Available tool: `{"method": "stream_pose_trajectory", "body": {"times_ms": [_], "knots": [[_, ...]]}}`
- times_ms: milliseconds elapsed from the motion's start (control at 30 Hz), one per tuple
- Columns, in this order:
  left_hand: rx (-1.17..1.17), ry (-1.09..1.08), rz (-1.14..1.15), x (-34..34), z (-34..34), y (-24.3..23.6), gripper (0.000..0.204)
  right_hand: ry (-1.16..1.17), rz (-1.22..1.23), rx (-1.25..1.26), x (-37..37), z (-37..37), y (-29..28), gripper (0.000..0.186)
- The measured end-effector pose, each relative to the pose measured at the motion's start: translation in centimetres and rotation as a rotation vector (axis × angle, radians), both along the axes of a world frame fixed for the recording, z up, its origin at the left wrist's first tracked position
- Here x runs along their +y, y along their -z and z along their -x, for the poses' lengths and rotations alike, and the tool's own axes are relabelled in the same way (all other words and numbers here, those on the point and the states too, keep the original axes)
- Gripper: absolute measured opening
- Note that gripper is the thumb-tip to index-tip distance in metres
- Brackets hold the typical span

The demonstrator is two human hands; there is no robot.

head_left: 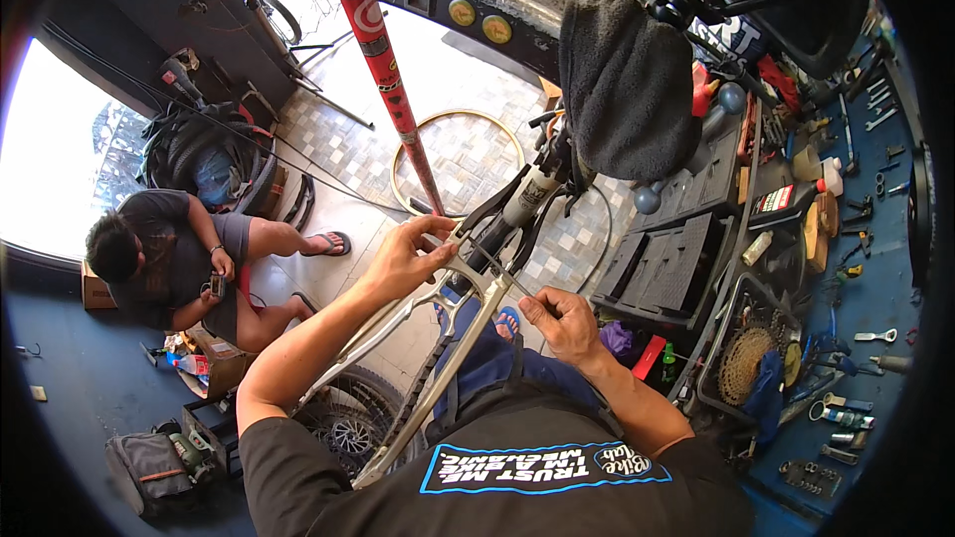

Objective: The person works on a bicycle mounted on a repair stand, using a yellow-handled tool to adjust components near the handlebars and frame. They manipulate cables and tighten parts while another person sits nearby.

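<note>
A bicycle frame (460, 350) with pale metallic rear tubes stands in front of me. My left hand (410, 261) is closed over the upper end of this rear section, fingers and thumb bent around its edge. To the right of the tubes, my right hand (563, 324) pinches the end of a thin dark rod-like piece (521, 286), which runs toward the frame's opening. Whether that piece is a tool or a cable I cannot tell. Just beyond my hands lies a light-coloured shock absorber (532, 194). A dark grey cloth (629, 85) hangs over the bike farther out.
A red stand post (388, 89) rises beyond my left hand. Left of me, a seated person (164, 259) holds a small device. Black tool trays (665, 264) stand at right, beside a blue wall of tools (865, 239). A bicycle wheel (353, 423) sits low, left of the frame.
</note>
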State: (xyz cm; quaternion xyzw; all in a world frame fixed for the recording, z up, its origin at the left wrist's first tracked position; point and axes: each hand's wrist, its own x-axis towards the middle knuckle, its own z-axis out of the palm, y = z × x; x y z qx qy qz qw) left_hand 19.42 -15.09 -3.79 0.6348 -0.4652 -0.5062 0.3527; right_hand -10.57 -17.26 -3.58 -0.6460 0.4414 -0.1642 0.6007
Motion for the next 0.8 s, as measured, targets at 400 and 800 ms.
{"method": "stream_pose_trajectory", "body": {"times_ms": [400,800], "knots": [[-0.194,0.051,0.175,0.0,0.4,1.1,0.035,0.177,-0.421,-0.348,-0.4,0.1,0.5,0.041],[-0.460,0.288,0.131,2.2,-4.6,-5.9,0.033,0.277,0.552,0.051,2.2,8.0,-1.4,0.040]]}}
